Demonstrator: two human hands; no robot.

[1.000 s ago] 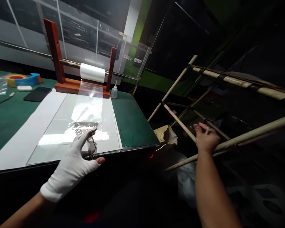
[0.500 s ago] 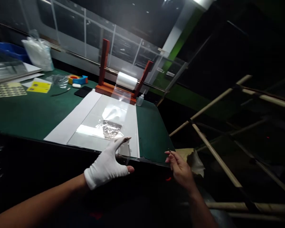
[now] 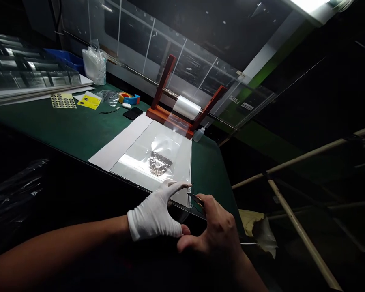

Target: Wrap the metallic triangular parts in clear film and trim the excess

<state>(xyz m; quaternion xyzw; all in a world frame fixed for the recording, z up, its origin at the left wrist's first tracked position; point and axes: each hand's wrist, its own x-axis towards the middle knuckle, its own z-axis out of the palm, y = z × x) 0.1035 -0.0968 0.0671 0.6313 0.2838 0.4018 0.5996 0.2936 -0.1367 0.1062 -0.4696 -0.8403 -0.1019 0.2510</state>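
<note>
My left hand (image 3: 153,215), in a white fabric glove, curves around the near edge of a clear plastic film (image 3: 167,162), its fingers apart and touching the film. The film runs from a white film roll (image 3: 187,107) on a red-orange wooden stand (image 3: 159,113) across a clear flat panel (image 3: 140,164). A crinkled silver packet (image 3: 160,164) lies under the film. My bare right hand (image 3: 214,231) pinches a small pointed tool (image 3: 195,198) at the film's near right corner. The tool's exact kind is too small to tell.
A white paper sheet (image 3: 118,140) lies under the panel on a green mat (image 3: 54,117). A dropper bottle (image 3: 199,134), tape roll (image 3: 129,98), black phone (image 3: 133,113) and yellow card (image 3: 89,101) stand beyond. Pale poles (image 3: 301,231) and crumpled paper (image 3: 258,229) lie right of the table edge.
My view has swung left. My right hand has moved from beside the table edge to the film's near corner, next to my left hand, and now grips the small tool.
</note>
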